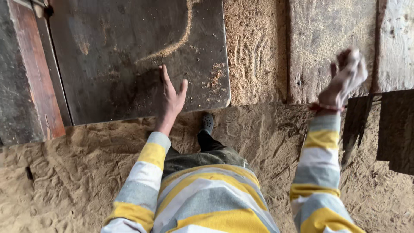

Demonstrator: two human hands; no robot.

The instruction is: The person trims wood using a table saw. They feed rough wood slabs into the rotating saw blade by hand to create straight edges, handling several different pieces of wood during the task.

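Observation:
My left hand point(171, 96) reaches forward with fingers spread, flat on or just above a dark metal table top point(112, 47) streaked with sawdust. It holds nothing. My right hand point(346, 77) is raised at the right, blurred, fingers loosely curled; a red band circles the wrist. I cannot tell whether anything is in it. Both sleeves are striped yellow, grey and white.
A sawdust-covered floor point(77, 172) spreads below me, with my dark shoe point(207, 123) near the table's edge. A reddish wooden rail point(36, 73) runs along the table's left side. Worn planks point(319, 43) lie at the upper right, dark boards point(394, 129) at the right edge.

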